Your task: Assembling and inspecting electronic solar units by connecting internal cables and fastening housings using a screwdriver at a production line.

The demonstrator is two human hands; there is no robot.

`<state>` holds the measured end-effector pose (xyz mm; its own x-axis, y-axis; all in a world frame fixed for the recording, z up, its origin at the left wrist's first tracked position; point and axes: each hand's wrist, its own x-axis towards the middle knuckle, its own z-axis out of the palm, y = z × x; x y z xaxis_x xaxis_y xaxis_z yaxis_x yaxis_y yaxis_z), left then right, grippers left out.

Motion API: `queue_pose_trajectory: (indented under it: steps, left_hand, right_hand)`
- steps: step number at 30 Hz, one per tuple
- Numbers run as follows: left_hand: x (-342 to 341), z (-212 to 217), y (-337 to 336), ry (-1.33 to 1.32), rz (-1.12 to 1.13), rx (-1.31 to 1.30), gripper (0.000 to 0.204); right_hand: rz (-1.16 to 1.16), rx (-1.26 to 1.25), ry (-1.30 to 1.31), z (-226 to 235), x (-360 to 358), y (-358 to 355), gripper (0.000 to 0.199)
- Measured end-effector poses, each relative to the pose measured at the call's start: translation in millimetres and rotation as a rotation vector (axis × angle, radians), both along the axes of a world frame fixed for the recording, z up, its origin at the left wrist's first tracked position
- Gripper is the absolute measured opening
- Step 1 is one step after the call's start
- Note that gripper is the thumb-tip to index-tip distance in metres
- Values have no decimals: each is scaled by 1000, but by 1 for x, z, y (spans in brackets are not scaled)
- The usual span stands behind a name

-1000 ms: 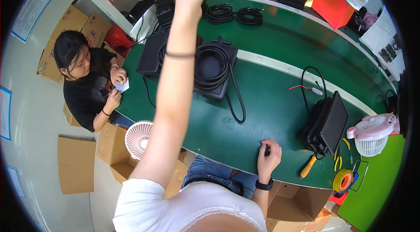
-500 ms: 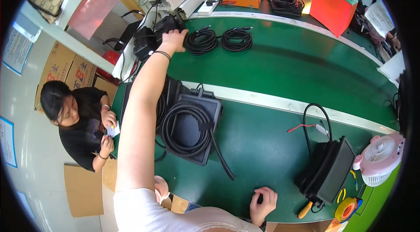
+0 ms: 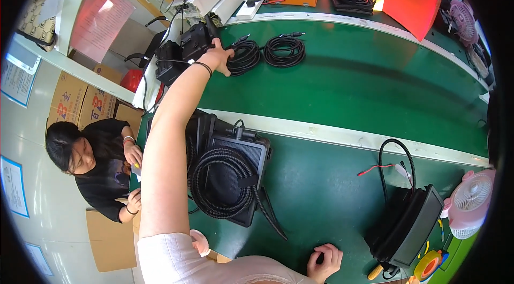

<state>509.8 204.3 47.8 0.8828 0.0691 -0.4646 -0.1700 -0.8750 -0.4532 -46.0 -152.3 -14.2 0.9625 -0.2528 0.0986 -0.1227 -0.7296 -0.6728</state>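
Left hand [image 3: 218,58], fingers spread, edges nearer left coil [image 3: 247,48], now within my grasp; right hand [image 3: 325,262] curled, contents unclear.

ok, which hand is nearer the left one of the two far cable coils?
Left. The left hand is at the left edge of the coil, contact unclear; the right hand is well away, by the near edge of the table.
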Motion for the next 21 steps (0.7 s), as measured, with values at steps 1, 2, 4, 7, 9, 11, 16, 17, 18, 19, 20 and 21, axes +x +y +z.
queue_pose_trajectory:
  steps: [1,2,4,7,9,11,16,17,18,19,20,21]
  left_hand:
    - [-5,2,-8,2,-55,-100,80]
    - [-5,-1,3,-41,-118,-175,76]
    - [-4,-26,29,-155,-380,-407,70]
    - [-25,-24,-32,-113,-396,-362,66]
    - [-40,-10,-68,-57,-329,-299,62]
    - [-50,-4,-91,-70,-269,-334,62]
    - [-32,-32,-91,-461,64,-809,42]
    - [-29,-30,-92,-532,195,-923,39]
    - [-25,-28,-93,-630,309,-1041,31]
    - [-21,-25,-91,-801,302,-1124,32]
    - [-18,-23,-90,-883,222,-1239,33]
    - [-15,-21,-88,-964,138,-1350,34]
  right_hand:
    - [-4,-2,14,2,-1,-2,15]
    - [-2,3,6,2,-1,-1,15]
    - [-7,-2,16,0,-2,0,17]
    - [-67,5,-73,-20,-5,2,16]
    - [-77,19,-82,-16,-4,1,16]
    - [-63,45,-67,-13,-3,2,16]
    - [-60,37,-85,-15,-4,1,16]
    - [-58,22,-95,-16,-5,-1,17]
    - [-57,21,-96,-16,-6,-2,17]
    - [-63,24,-94,-17,-5,0,17]
    - [-68,27,-93,-17,-5,0,17]
    - [-64,29,-94,-18,-6,0,17]
